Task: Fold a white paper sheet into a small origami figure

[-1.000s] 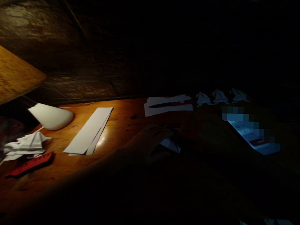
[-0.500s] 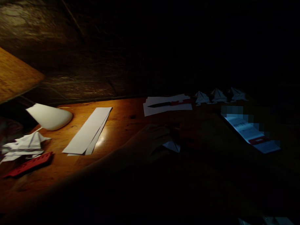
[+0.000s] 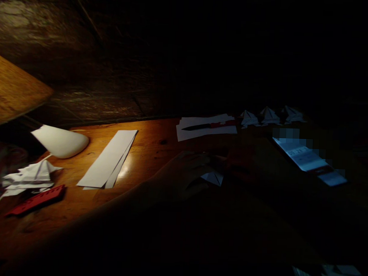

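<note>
The scene is very dark. My left hand (image 3: 185,172) rests on the wooden table (image 3: 147,153) with fingers curled on a small folded white paper piece (image 3: 213,177). My right hand (image 3: 242,162) lies in deep shadow just right of that paper, touching it; its fingers are too dim to make out. Only one pale corner of the paper shows between the two hands.
A white lamp shade (image 3: 60,141) lights the left side. Long paper strips (image 3: 109,159) lie beside it, crumpled paper (image 3: 28,177) and a red ruler (image 3: 37,199) at left. A red-handled knife (image 3: 208,125) lies on sheets; three folded paper shapes (image 3: 267,116) and a lit phone (image 3: 310,160) sit right.
The view has shifted slightly. Both hands stay on the small folded paper with only small finger movements.
</note>
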A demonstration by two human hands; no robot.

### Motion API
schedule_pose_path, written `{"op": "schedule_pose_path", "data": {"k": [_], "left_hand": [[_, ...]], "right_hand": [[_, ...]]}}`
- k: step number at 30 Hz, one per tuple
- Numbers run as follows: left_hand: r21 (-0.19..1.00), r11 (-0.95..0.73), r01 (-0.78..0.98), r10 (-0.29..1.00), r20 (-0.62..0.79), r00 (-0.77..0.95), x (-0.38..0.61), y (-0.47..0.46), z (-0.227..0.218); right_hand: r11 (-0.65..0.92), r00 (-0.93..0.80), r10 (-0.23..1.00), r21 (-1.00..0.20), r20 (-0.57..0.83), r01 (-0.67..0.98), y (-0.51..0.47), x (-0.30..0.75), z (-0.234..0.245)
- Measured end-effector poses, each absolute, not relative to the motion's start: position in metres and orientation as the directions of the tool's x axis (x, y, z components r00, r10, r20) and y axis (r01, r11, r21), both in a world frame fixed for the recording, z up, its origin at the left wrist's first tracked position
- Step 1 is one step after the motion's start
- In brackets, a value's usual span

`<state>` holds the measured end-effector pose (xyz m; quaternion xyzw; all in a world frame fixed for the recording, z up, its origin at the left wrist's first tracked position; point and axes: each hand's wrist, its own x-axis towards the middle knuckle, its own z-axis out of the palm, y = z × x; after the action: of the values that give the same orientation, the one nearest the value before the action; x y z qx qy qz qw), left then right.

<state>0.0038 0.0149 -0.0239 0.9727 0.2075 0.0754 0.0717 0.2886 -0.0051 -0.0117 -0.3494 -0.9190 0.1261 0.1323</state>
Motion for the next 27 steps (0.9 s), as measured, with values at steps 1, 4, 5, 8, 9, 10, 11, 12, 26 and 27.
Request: {"op": "schedule_pose_path", "data": {"k": [1, 4, 5, 8, 9, 10, 11, 12, 26, 27], "left_hand": [[0.177, -0.905, 0.388, 0.411, 0.120, 0.904, 0.004, 0.015, -0.024], [0.185, -0.909, 0.373, 0.400, 0.133, 0.907, 0.004, 0.015, -0.023], [0.178, -0.911, 0.372, 0.397, 0.134, 0.908, 0.004, 0.014, -0.023], [0.140, -0.916, 0.376, 0.393, 0.124, 0.911, 0.006, 0.013, -0.019], [0.132, -0.917, 0.377, 0.392, 0.120, 0.912, 0.007, 0.012, -0.018], [0.130, -0.915, 0.381, 0.396, 0.115, 0.911, 0.008, 0.011, -0.017], [0.134, -0.911, 0.389, 0.404, 0.110, 0.908, 0.009, 0.010, -0.017], [0.141, -0.906, 0.399, 0.414, 0.107, 0.904, 0.011, 0.009, -0.017], [0.117, -0.904, 0.411, 0.419, 0.057, 0.906, 0.011, 0.003, -0.019], [0.110, -0.906, 0.408, 0.416, 0.067, 0.907, 0.011, 0.003, -0.019]], "right_hand": [[0.723, -0.722, 0.677, -0.316, 0.144, 0.615, -0.005, 0.289, -0.011], [0.733, -0.730, 0.671, -0.272, 0.134, 0.624, -0.007, 0.286, -0.006], [0.735, -0.731, 0.670, -0.254, 0.128, 0.629, -0.008, 0.285, -0.004], [0.737, -0.736, 0.669, -0.211, 0.098, 0.642, -0.012, 0.280, 0.005], [0.734, -0.739, 0.670, -0.204, 0.069, 0.647, -0.013, 0.279, 0.007], [0.730, -0.739, 0.672, -0.201, 0.041, 0.653, -0.015, 0.278, 0.010], [0.725, -0.738, 0.674, -0.200, 0.015, 0.659, -0.016, 0.278, 0.011], [0.718, -0.733, 0.680, -0.199, -0.005, 0.667, -0.017, 0.278, 0.012], [0.638, -0.636, 0.766, -0.219, 0.092, 0.738, -0.020, 0.282, 0.014], [0.631, -0.621, 0.775, -0.201, 0.119, 0.749, -0.021, 0.281, 0.015]]}}
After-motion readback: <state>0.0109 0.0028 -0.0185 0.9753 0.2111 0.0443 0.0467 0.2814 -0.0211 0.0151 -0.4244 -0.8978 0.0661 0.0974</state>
